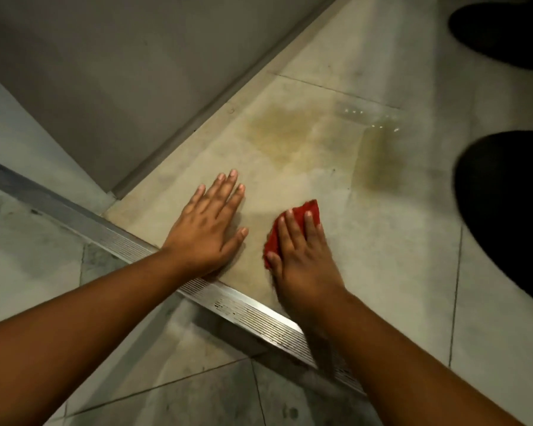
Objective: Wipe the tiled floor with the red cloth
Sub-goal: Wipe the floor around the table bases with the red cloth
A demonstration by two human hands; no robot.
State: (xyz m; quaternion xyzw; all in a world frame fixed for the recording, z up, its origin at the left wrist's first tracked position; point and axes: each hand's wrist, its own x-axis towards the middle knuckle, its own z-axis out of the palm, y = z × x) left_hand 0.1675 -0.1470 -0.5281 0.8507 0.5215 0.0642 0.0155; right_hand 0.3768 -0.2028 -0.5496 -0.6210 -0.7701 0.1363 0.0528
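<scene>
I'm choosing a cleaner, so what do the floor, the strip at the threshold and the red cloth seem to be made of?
Floor: likely glazed ceramic or stone tile, pale with a dull sheen, grout lines and yellowish stains.
Strip: seemingly aluminium, silver-grey with fine ridges.
Red cloth: soft fabric, matte and bunched under the right hand; the weave is too blurred to tell.

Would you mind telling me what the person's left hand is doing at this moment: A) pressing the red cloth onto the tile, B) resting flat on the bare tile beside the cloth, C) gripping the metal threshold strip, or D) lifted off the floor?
B: the left hand lies flat with fingers spread on the tiled floor, while the right hand presses the red cloth.
</scene>
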